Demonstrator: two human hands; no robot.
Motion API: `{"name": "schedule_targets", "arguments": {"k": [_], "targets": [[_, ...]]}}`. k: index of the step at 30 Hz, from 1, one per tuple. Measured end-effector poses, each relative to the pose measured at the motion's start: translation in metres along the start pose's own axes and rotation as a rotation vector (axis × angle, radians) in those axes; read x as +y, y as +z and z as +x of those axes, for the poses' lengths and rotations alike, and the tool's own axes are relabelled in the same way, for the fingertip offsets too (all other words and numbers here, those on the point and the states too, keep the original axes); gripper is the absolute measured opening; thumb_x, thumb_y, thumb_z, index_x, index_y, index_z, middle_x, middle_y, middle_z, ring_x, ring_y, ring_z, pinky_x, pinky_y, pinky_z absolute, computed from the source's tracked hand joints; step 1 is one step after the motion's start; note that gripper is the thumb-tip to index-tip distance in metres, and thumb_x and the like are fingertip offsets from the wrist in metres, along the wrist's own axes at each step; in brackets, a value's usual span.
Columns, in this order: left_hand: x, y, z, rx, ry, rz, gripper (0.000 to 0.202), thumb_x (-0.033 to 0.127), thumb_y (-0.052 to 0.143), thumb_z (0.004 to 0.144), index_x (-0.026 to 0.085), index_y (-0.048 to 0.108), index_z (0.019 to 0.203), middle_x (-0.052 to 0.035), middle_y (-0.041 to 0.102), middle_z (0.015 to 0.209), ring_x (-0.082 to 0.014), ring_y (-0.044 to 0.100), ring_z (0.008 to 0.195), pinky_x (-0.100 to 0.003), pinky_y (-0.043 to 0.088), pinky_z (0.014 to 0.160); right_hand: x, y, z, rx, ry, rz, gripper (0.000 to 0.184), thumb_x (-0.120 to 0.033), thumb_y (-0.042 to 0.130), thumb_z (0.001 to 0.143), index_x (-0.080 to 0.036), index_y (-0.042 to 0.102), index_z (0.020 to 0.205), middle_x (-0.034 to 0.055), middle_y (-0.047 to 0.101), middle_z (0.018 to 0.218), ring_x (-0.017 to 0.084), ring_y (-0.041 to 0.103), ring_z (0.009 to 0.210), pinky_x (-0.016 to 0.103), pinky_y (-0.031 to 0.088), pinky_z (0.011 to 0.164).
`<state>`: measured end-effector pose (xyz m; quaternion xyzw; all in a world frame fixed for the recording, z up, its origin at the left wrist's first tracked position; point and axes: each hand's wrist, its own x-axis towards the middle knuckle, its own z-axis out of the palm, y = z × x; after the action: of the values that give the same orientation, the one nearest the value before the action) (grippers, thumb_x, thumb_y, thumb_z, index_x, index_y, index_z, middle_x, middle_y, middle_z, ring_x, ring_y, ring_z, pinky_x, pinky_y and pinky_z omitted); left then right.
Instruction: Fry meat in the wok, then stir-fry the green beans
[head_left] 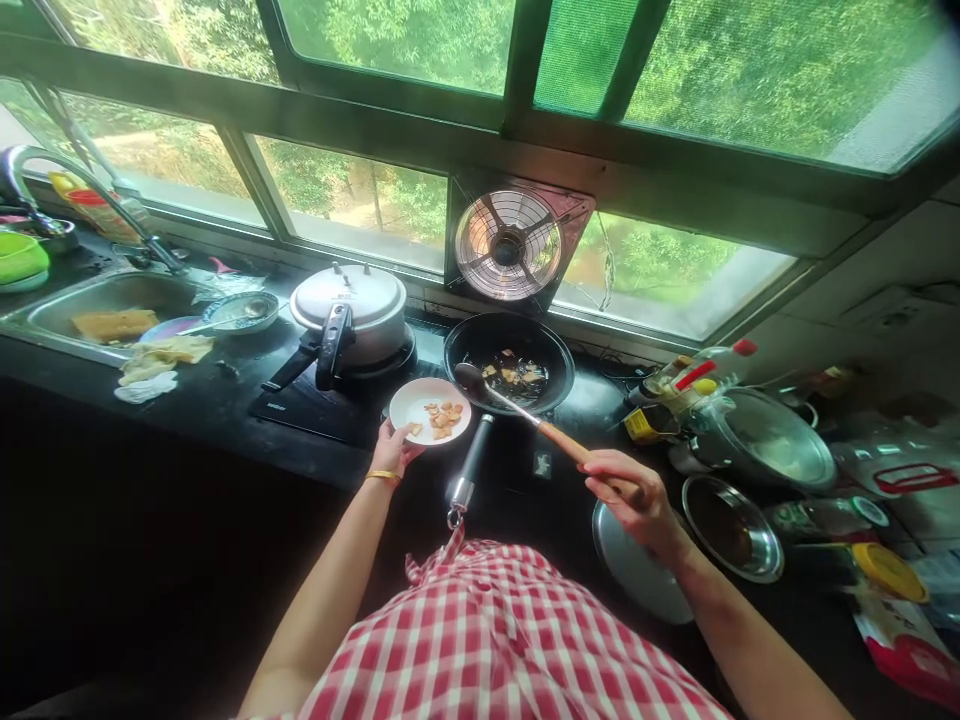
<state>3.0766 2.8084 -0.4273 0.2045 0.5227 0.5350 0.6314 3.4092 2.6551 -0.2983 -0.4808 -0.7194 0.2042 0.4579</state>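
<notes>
- My left hand [395, 447] grips the white plate [405, 400] by its near-left rim, browned pieces [445, 420] on it; I'd hold it level, tight to the pan [556, 350].
- My right hand [634, 495] is closed round the wooden handle of the ladle [562, 439]; head at pan's left side.
- More pieces [514, 376] in the pan, apparently oily: slow strokes, drain over pan.
- Pan handle [474, 460] points at my checked clothing [480, 630]: snag risk.
</notes>
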Motion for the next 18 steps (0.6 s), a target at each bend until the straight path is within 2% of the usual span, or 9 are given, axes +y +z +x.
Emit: {"name": "schedule_targets", "arguments": {"k": [7, 11, 14, 18], "targets": [[0.002, 0.003, -0.001, 0.009, -0.016, -0.019, 0.062, 0.013, 0.062, 0.07, 0.025, 0.036, 0.126, -0.0079, 0.059, 0.103, -0.0139, 0.063, 0.062, -0.031, 0.055, 0.056, -0.006, -0.005, -0.007, 0.085, 0.064, 0.234, 0.021, -0.012, 0.062, 0.081, -0.026, 0.065, 0.097, 0.0038, 0.064, 0.105, 0.02, 0.067, 0.087, 0.031, 0.057, 0.075], [0.003, 0.003, -0.002, 0.006, -0.01, -0.033, 0.06, 0.014, 0.061, 0.071, 0.024, 0.037, 0.125, -0.0077, 0.06, 0.1, -0.0135, 0.062, 0.061, -0.031, 0.054, 0.056, -0.009, 0.0, -0.005, 0.085, 0.068, 0.245, 0.018, -0.015, 0.065, 0.079, -0.025, 0.067, 0.094, 0.0044, 0.064, 0.104, 0.022, 0.068, 0.086, 0.033, 0.058, 0.074], [0.003, 0.001, -0.003, 0.007, -0.007, -0.05, 0.061, 0.014, 0.063, 0.071, 0.024, 0.037, 0.126, -0.0082, 0.06, 0.1, -0.0137, 0.062, 0.062, -0.031, 0.054, 0.056, -0.003, 0.001, -0.003, 0.167, 0.133, 0.221, 0.013, -0.019, 0.067, 0.077, -0.023, 0.067, 0.09, 0.0046, 0.067, 0.097, 0.023, 0.068, 0.084, 0.034, 0.059, 0.073], [0.003, -0.001, -0.003, 0.011, -0.011, -0.052, 0.062, 0.014, 0.062, 0.071, 0.024, 0.037, 0.127, -0.0087, 0.06, 0.101, -0.0137, 0.062, 0.062, -0.031, 0.054, 0.056, 0.015, -0.003, 0.005, 0.321, 0.279, 0.195, 0.017, -0.026, 0.07, 0.076, -0.022, 0.066, 0.092, 0.0031, 0.071, 0.083, 0.024, 0.069, 0.083, 0.035, 0.058, 0.076]]}}
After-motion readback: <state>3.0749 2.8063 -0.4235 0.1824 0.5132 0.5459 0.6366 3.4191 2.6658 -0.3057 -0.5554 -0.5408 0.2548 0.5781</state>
